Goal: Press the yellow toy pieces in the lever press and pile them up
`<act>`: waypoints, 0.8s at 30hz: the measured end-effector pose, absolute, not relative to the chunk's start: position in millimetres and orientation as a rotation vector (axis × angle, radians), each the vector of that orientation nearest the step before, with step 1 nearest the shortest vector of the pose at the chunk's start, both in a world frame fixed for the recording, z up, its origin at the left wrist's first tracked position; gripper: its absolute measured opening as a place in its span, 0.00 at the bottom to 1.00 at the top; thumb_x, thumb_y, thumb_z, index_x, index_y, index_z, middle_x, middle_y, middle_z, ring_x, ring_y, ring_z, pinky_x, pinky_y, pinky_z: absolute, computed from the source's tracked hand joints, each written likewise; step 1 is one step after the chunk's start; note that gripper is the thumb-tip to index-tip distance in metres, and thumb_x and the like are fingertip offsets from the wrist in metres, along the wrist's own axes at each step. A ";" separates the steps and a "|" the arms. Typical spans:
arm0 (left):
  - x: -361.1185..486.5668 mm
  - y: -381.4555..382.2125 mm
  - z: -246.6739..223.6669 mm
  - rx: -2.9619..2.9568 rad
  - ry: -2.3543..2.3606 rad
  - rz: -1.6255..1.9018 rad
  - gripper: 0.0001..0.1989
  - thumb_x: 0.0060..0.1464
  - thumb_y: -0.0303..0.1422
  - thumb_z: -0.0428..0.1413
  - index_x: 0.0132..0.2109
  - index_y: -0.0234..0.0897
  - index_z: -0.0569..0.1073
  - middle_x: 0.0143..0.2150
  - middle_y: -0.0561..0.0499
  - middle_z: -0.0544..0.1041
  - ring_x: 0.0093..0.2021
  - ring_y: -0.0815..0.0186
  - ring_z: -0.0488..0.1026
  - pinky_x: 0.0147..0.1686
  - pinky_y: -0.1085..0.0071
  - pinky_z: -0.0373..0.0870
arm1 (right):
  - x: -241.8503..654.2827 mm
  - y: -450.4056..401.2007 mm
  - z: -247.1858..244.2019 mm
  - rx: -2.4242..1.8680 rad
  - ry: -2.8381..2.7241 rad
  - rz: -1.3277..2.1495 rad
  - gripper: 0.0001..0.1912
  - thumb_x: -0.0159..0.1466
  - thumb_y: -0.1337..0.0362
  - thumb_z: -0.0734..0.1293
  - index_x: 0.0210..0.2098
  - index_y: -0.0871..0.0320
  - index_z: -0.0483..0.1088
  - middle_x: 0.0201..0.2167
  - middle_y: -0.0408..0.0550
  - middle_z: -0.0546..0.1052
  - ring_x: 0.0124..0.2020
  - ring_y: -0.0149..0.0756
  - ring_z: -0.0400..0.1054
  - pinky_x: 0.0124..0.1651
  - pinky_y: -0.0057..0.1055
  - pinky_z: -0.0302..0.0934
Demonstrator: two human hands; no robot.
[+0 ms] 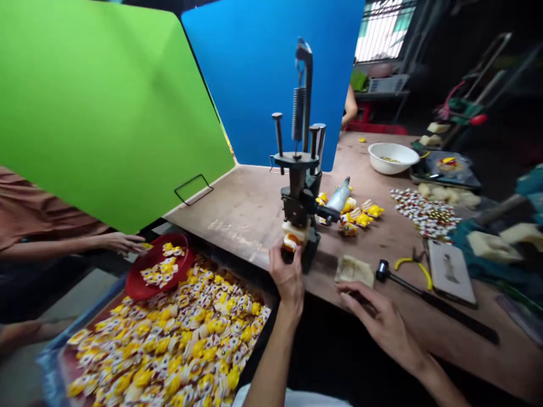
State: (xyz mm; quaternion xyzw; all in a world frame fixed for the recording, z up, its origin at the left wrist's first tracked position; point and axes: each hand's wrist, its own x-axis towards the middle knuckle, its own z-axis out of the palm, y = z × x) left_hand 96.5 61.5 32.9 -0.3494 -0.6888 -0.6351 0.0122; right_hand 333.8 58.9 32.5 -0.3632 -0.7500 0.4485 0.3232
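My left hand (287, 277) pinches a small orange-and-white plastic figure (292, 242) against the pale block (294, 230) low on a black hand press (299, 192). Over the table's front edge, my right hand (377, 316) hangs with fingers stretched out and apart, holding nothing that I can see. Its fingertips are beside a cream pad (355, 271) on the wood. Several yellow-and-white figures (360, 215) lie behind the press, around its grey-handled lever (339, 196).
A bin of yellow figures (178, 339) stands at lower left, a red bowl (189, 257) on it. Another person's hand (123, 243) is near that bowl. Green (106, 102) and blue (263, 79) panels stand behind. Rightward are a hammer (436, 302), pliers (418, 263), small parts (424, 215) and a white bowl (393, 158).
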 end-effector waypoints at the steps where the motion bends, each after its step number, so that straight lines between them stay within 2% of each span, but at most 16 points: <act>1: 101.0 66.7 35.1 -1.123 -2.130 -1.942 0.17 0.65 0.34 0.66 0.58 0.37 0.78 0.54 0.41 0.81 0.57 0.53 0.79 0.61 0.57 0.75 | 330.6 50.8 35.9 -0.955 -1.969 1.179 0.18 0.78 0.48 0.68 0.59 0.49 0.81 0.58 0.49 0.83 0.57 0.41 0.80 0.58 0.30 0.77; 3: 108.0 73.3 37.7 -1.149 -2.132 -1.907 0.18 0.67 0.30 0.62 0.62 0.36 0.76 0.56 0.38 0.78 0.60 0.51 0.76 0.63 0.54 0.73 | 323.6 46.7 44.8 -0.912 -1.988 1.157 0.19 0.77 0.47 0.69 0.57 0.50 0.81 0.58 0.49 0.83 0.55 0.40 0.80 0.56 0.31 0.78; 6: 109.4 77.1 32.1 -1.161 -2.117 -1.954 0.22 0.68 0.28 0.61 0.67 0.33 0.73 0.60 0.33 0.76 0.64 0.48 0.73 0.68 0.52 0.70 | 313.9 72.2 63.5 -0.891 -1.973 1.077 0.20 0.75 0.46 0.71 0.56 0.53 0.83 0.55 0.50 0.84 0.52 0.40 0.80 0.52 0.31 0.77; 9: 102.4 80.4 17.8 -1.221 -2.073 -2.002 0.37 0.64 0.30 0.66 0.76 0.32 0.63 0.71 0.28 0.69 0.75 0.45 0.67 0.74 0.50 0.65 | 302.5 123.1 85.6 -0.981 -1.588 1.191 0.21 0.68 0.50 0.78 0.52 0.57 0.83 0.50 0.50 0.85 0.48 0.37 0.79 0.47 0.25 0.75; 11: 97.5 83.5 9.2 -1.246 -2.094 -2.027 0.46 0.63 0.33 0.68 0.79 0.32 0.55 0.75 0.25 0.67 0.77 0.44 0.66 0.75 0.49 0.65 | 290.6 161.0 100.4 -1.012 -1.298 1.306 0.21 0.68 0.49 0.78 0.49 0.60 0.81 0.44 0.50 0.85 0.44 0.36 0.79 0.42 0.23 0.74; 13: 94.5 85.7 4.5 -1.220 -2.144 -2.041 0.46 0.62 0.38 0.70 0.78 0.33 0.56 0.73 0.26 0.72 0.74 0.43 0.71 0.72 0.49 0.69 | 274.6 197.1 118.1 -1.004 -1.198 1.409 0.21 0.73 0.45 0.72 0.45 0.60 0.78 0.38 0.50 0.83 0.37 0.36 0.78 0.38 0.26 0.74; 15: 92.5 85.6 4.1 -1.194 -2.177 -2.055 0.44 0.61 0.41 0.70 0.76 0.38 0.59 0.70 0.32 0.77 0.70 0.45 0.76 0.68 0.51 0.73 | 258.1 229.1 144.5 -0.927 -1.146 1.559 0.24 0.76 0.43 0.67 0.40 0.59 0.76 0.31 0.50 0.80 0.31 0.37 0.75 0.34 0.29 0.74; 19: 84.5 79.5 10.5 -1.208 -2.163 -2.163 0.52 0.56 0.40 0.74 0.78 0.44 0.53 0.66 0.38 0.82 0.66 0.49 0.81 0.63 0.56 0.78 | 241.2 258.4 229.9 -0.711 -0.983 1.694 0.29 0.78 0.37 0.60 0.32 0.53 0.65 0.22 0.40 0.65 0.21 0.31 0.59 0.24 0.25 0.64; 22: 75.1 74.8 13.0 -1.218 -2.182 -2.226 0.57 0.54 0.38 0.75 0.80 0.45 0.49 0.64 0.40 0.83 0.63 0.50 0.83 0.59 0.58 0.79 | 238.6 219.6 278.3 -0.327 -1.219 1.529 0.35 0.76 0.29 0.55 0.30 0.52 0.63 0.22 0.37 0.55 0.21 0.31 0.49 0.23 0.25 0.56; 24: 70.6 73.4 10.7 -1.218 -2.224 -2.232 0.62 0.53 0.38 0.76 0.82 0.46 0.45 0.64 0.40 0.83 0.60 0.49 0.84 0.56 0.59 0.80 | 231.0 168.6 269.4 -0.122 -1.522 1.200 0.36 0.76 0.29 0.57 0.31 0.53 0.66 0.23 0.39 0.58 0.23 0.32 0.53 0.27 0.29 0.56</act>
